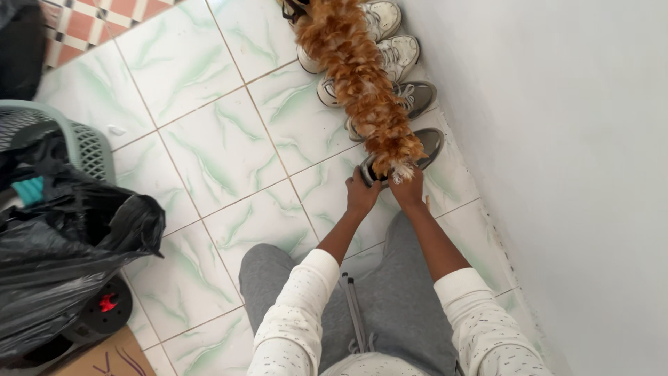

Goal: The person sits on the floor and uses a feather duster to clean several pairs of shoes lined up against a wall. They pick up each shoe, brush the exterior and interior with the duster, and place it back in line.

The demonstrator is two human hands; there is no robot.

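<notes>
Head view: left hand (361,193) steadies grey shoe (417,150); right hand (408,189) grips feather duster (358,80); stroke lightly along the shoe's upper.

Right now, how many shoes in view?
4, lined up along the wall: two white sneakers farthest away, a grey one next, and a dark grey shoe at both hands. The feather duster may hide more.
</notes>
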